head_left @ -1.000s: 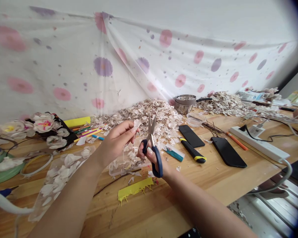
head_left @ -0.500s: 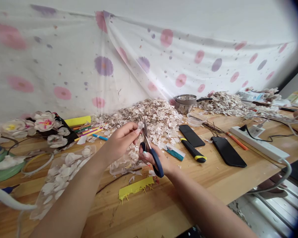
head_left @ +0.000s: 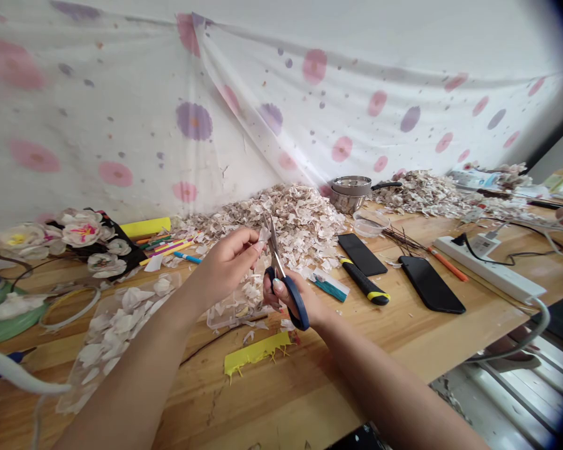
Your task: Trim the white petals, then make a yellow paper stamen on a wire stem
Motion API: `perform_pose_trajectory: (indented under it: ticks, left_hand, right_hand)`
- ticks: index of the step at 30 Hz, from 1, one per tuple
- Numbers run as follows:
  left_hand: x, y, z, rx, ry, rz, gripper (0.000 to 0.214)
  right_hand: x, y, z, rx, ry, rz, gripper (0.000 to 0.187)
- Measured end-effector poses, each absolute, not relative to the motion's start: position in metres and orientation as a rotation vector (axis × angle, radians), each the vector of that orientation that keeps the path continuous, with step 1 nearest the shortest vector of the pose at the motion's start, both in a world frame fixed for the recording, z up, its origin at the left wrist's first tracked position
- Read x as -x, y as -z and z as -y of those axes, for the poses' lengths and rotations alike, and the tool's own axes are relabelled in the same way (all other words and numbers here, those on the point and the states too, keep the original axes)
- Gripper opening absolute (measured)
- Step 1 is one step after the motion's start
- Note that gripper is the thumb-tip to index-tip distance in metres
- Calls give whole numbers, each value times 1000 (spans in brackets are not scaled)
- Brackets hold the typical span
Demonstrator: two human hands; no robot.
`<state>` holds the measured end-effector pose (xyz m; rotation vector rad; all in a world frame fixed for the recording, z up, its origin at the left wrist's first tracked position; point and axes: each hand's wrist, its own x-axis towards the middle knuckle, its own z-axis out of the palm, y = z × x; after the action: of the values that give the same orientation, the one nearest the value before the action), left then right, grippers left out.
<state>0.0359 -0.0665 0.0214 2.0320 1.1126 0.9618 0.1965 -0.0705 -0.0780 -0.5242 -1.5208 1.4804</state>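
Observation:
My left hand (head_left: 228, 265) pinches a small whitish petal piece (head_left: 263, 235) between thumb and fingers. My right hand (head_left: 293, 300) grips blue-handled scissors (head_left: 286, 281), whose blades are closed and point up against the petal piece. Both hands hover above a clear plastic box (head_left: 232, 312) holding petal scraps. A fringed yellow paper strip (head_left: 256, 353) lies on the wooden table (head_left: 403, 350) just below the hands.
A big heap of pale scraps (head_left: 291, 219) lies behind the hands. Two black phones (head_left: 431, 284), a black-yellow knife (head_left: 366, 284), a power strip (head_left: 490, 269), metal bowls (head_left: 349, 194), paper flowers (head_left: 75, 234), coloured pens (head_left: 169, 247) and a bag of petals (head_left: 112, 325) sit around.
The scissor blades, open a second ago, have closed on the petal piece. Both hands have shifted slightly left and stayed together.

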Motion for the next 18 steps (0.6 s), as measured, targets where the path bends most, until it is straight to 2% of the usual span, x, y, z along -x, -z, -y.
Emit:
perform_pose_trajectory:
  ticks: [18]
  left_hand:
    - [-36, -23, 66, -2032, -969, -1141, 22]
  right_hand:
    - [-198, 83, 69, 565, -1462, 1527, 54]
